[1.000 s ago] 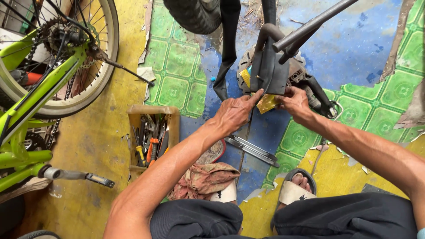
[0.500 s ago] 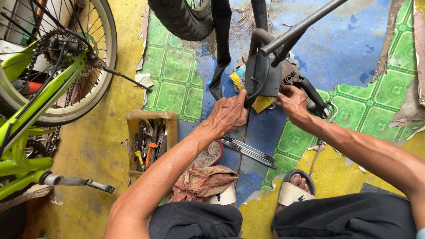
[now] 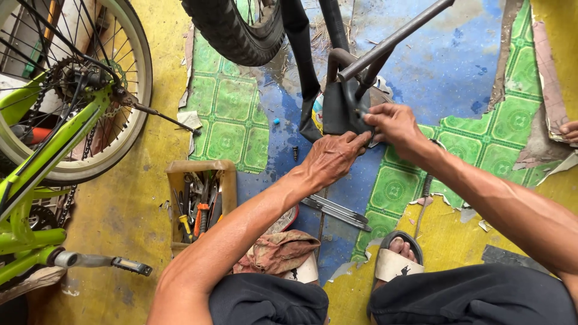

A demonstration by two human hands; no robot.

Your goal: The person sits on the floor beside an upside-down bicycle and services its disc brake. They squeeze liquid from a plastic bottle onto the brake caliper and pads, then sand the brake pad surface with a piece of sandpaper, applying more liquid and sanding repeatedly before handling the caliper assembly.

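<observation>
Toolbox (image 3: 201, 204) left of rag (image 3: 274, 253), tyre (image 3: 235, 30) beyond
</observation>
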